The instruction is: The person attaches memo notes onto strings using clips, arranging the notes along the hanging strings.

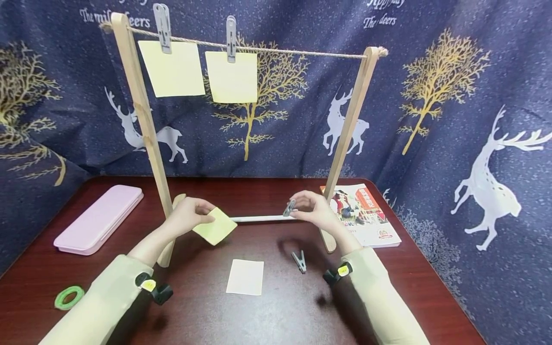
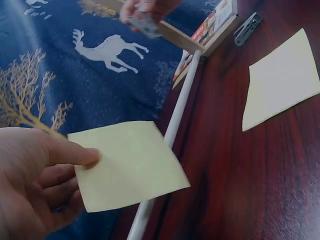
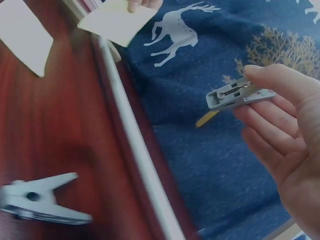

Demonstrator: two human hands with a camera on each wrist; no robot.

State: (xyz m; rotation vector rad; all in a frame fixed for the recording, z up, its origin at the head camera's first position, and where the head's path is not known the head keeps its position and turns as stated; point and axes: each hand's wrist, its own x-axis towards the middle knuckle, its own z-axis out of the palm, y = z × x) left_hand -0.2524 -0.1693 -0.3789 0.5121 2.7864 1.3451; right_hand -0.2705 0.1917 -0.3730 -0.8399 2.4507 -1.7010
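Observation:
My left hand (image 1: 188, 216) pinches a pale yellow square of paper (image 1: 217, 227) by one edge, raised over the table near the rack's left post. In the left wrist view the thumb presses on top of the paper (image 2: 127, 165). My right hand (image 1: 316, 211) holds a grey clothespin (image 1: 290, 208) between thumb and fingers, close to the right post. The right wrist view shows this clothespin (image 3: 237, 95) with its spring side exposed. A second yellow sheet (image 1: 245, 277) lies flat on the table, with another grey clothespin (image 1: 299, 261) to its right.
Two yellow papers (image 1: 172, 69) hang by grey clothespins (image 1: 231, 38) from a rope (image 1: 293, 51) between wooden posts (image 1: 351, 122). A white bar (image 1: 260, 218) joins the posts low down. A pink case (image 1: 100, 219) and green ring (image 1: 69, 297) lie left, a book (image 1: 366, 215) right.

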